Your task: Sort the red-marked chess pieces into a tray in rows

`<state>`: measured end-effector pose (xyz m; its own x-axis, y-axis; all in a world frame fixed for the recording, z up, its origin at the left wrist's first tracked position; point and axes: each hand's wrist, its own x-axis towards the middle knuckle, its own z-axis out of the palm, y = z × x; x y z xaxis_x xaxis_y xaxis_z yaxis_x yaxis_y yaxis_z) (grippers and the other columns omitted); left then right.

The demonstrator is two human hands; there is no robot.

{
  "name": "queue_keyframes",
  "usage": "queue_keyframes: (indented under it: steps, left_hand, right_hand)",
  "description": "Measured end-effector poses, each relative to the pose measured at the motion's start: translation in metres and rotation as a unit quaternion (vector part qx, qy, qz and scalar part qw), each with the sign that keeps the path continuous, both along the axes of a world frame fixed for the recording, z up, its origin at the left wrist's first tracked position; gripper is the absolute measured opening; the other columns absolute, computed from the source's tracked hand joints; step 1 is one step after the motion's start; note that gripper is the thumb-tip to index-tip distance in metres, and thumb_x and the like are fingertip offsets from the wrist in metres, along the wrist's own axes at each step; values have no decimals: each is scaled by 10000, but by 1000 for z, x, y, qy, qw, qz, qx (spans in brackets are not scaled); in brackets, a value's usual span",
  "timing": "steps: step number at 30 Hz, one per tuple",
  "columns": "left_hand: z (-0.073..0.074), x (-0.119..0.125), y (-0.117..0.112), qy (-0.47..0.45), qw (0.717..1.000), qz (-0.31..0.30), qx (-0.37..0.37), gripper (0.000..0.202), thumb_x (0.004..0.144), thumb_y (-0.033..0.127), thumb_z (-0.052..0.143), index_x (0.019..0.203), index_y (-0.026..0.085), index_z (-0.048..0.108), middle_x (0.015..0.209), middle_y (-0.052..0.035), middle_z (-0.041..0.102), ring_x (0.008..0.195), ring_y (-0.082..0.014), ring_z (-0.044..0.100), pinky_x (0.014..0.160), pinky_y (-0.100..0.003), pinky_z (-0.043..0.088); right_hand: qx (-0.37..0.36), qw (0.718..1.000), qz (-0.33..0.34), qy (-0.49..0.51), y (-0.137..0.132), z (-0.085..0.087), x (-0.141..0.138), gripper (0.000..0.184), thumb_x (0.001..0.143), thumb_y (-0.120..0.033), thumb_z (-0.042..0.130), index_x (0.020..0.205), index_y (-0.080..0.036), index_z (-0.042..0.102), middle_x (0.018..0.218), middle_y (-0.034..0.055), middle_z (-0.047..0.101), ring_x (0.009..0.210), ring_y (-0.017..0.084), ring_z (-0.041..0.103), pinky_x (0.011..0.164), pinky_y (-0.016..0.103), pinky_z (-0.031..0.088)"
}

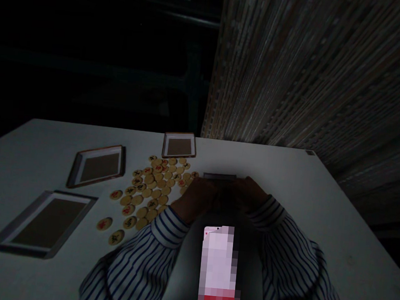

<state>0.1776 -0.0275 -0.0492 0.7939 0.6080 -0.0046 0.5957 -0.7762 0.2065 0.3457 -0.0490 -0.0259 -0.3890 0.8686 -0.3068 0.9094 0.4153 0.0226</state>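
Note:
My left hand point(199, 194) and my right hand point(248, 194) are in deep shadow near the middle of the table, fingers curled in. Between them is a small shallow box point(219, 176), gripped at its two sides; only its far edge shows clearly. Just left of my left hand lie many round wooden Chinese chess pieces point(156, 194), spread in a loose heap. Some show red or black characters, others are plain side up. Below my hands a lit phone point(220, 264) shows a blurred pink-white screen.
Three shallow boxes with brown bottoms lie on the white table point(317, 253): one at the back point(179, 147), one at the left point(99, 165), one at the near left point(44, 224). A beaded or woven curtain point(280, 73) hangs behind the table at the right. The background is dark.

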Motion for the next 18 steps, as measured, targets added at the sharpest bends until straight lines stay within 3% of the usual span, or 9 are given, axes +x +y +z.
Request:
queue_keyframes:
  steps: [18]
  left_hand:
    - [-5,-1,1,7,1000,-6,22,185,798,147,475,766,142,658,791,-97,679,747,-219,625,688,-354,444]
  right_hand:
    - [7,1000,2,16,-2,0,-1,178,817,-231,490,915,-196,635,993,71,672,924,213,610,757,341,407]
